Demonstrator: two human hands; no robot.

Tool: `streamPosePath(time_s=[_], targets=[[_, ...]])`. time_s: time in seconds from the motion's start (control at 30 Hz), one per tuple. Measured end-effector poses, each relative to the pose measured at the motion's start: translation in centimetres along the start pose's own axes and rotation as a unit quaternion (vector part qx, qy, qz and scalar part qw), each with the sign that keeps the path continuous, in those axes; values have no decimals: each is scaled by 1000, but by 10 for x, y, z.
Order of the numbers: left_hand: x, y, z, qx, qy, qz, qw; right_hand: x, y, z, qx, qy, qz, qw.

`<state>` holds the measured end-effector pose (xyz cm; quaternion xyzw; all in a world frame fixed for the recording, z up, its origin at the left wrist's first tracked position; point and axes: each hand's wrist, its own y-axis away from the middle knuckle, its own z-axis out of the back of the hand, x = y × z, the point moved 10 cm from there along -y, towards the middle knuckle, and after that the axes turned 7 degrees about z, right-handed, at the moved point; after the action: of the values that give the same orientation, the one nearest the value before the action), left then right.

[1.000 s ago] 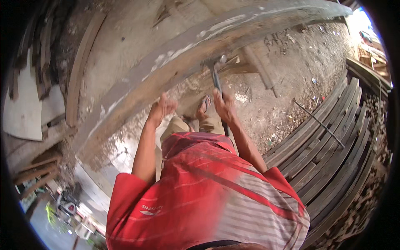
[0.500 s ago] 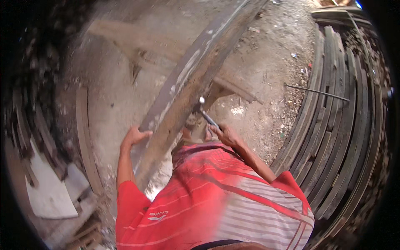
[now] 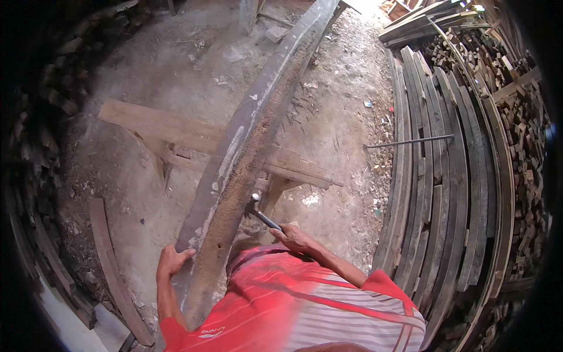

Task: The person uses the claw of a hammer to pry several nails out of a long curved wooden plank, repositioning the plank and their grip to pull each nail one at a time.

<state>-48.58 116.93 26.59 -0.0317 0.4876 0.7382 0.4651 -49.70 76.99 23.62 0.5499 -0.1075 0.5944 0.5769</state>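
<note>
A long, heavy wooden beam [image 3: 234, 149] slants from the lower left to the far top, its left face dark with pale streaks and its right face rough and brown. At its near left edge, my left hand [image 3: 174, 261] grips the beam, thumb across the upper face and the other fingers partly hidden. My right hand [image 3: 293, 237] is closed round the handle of a claw hammer [image 3: 268, 221]. The hammer's metal head is close against the beam's right side; whether they touch I cannot tell.
A wooden sawhorse [image 3: 158, 126] crosses beneath the beam. Long boards [image 3: 437, 176] lie stacked on the right, with a thin ribbed rod [image 3: 410, 141] jutting out across them. Beyond are piled wood offcuts [image 3: 525, 170]. A loose plank [image 3: 111, 273] lies on the littered dirt floor at left.
My view has tilted upward, showing more of the beam's far end and the wood piles. Both hands keep their holds, and the hammer is still beside the beam's right side.
</note>
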Motion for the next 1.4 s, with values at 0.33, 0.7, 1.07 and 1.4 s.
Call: streamPosePath(time_s=[0.33,0.7,1.07,1.4], targets=[[-44,99,-13,-193,-105,72,973,-14,-11,15,0,-83,19,996],[-32,110,-184,-447,-176,3,877,-50,81,150,78,-273,9,959],[-25,102,-195,-471,-76,-3,879,69,87,203,-19,259,243,935],[12,96,-157,-639,-31,50,767,207,-4,109,130,-381,404,821]])
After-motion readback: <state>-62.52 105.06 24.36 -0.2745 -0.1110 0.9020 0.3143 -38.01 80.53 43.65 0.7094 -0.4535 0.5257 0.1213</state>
